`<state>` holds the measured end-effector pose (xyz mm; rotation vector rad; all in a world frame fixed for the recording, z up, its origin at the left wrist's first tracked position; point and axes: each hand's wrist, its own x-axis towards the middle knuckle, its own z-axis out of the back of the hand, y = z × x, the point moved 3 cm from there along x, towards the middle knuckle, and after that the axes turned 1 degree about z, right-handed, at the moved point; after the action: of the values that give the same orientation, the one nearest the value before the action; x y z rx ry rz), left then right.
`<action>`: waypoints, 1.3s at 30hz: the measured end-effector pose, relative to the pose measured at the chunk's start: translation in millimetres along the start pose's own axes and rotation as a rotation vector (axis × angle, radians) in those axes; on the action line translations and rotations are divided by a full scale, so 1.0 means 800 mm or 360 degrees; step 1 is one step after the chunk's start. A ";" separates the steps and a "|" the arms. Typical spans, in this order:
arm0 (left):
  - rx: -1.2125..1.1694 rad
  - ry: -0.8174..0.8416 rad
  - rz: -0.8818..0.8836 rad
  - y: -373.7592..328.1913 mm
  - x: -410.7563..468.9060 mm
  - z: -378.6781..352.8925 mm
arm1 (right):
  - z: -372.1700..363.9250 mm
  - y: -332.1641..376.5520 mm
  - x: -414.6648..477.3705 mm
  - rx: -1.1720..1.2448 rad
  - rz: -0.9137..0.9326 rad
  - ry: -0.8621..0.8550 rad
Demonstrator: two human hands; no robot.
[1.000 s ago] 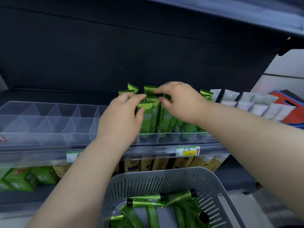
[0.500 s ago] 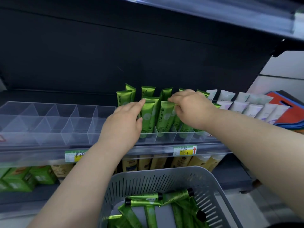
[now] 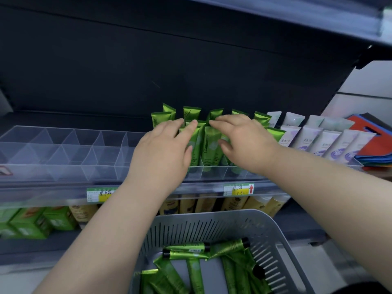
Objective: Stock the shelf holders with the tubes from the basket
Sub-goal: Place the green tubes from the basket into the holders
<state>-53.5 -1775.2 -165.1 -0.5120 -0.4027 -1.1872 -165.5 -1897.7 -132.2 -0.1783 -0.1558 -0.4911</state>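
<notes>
Here, in the head view, both hands reach to the stocked part of the clear shelf holders (image 3: 63, 151); the left hand (image 3: 163, 153) lies with fingers nearly straight, its fingertips (image 3: 192, 124) touching the crimped tops of the standing green tubes (image 3: 209, 145), gripping nothing; the right hand (image 3: 246, 143) is likewise spread flat, fingers resting across the tubes just beside it, thumb loose below; one front tube reads "Chamomile". The holder compartments to the left stand bare; white and lavender tubes (image 3: 307, 139) fill those to the right, near folded red and blue bags (image 3: 373, 132). Below, the grey slotted basket (image 3: 233, 225) holds more green tubes with black caps (image 3: 191, 259), lying loose; price labels (image 3: 238, 189) sit on the shelf edge above tan bottles (image 3: 233, 203) and green boxes (image 3: 31, 221).
</notes>
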 end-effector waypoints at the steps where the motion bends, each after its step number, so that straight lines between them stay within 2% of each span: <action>1: 0.0037 0.0000 -0.0041 -0.005 -0.003 0.000 | -0.001 0.003 -0.006 0.0032 0.0021 -0.0037; 7: 0.0153 0.0085 -0.0216 -0.031 -0.042 -0.012 | -0.024 0.020 -0.061 0.0195 0.0162 -0.0199; 17: 0.0127 0.0550 -0.0223 -0.057 -0.148 -0.061 | -0.109 0.023 -0.179 0.0419 0.0034 0.0024; 20: 0.0025 0.0817 -0.0089 -0.069 -0.178 -0.084 | -0.144 0.014 -0.213 0.0490 -0.0081 0.0260; 25: 0.0086 0.1164 0.0015 -0.080 -0.217 -0.135 | -0.208 -0.008 -0.265 0.0588 -0.0298 0.0557; 29: 0.0125 0.1515 0.0157 -0.073 -0.247 -0.176 | -0.263 -0.021 -0.297 0.0661 -0.0517 0.0959; 31: 0.0163 0.1733 0.0252 -0.062 -0.267 -0.197 | -0.280 -0.013 -0.291 0.0739 -0.0492 0.1049; 34: 0.0146 0.1975 0.0441 -0.043 -0.302 -0.228 | -0.297 0.007 -0.277 0.0849 -0.0386 0.1028; 39: 0.0027 0.1967 0.0744 -0.025 -0.322 -0.251 | -0.332 0.026 -0.278 0.0882 -0.0270 0.1227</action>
<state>-150.7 -1698.3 -468.0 0.1986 0.7335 -0.8425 -321.1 -1833.3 -435.5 0.5717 0.4513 -0.6355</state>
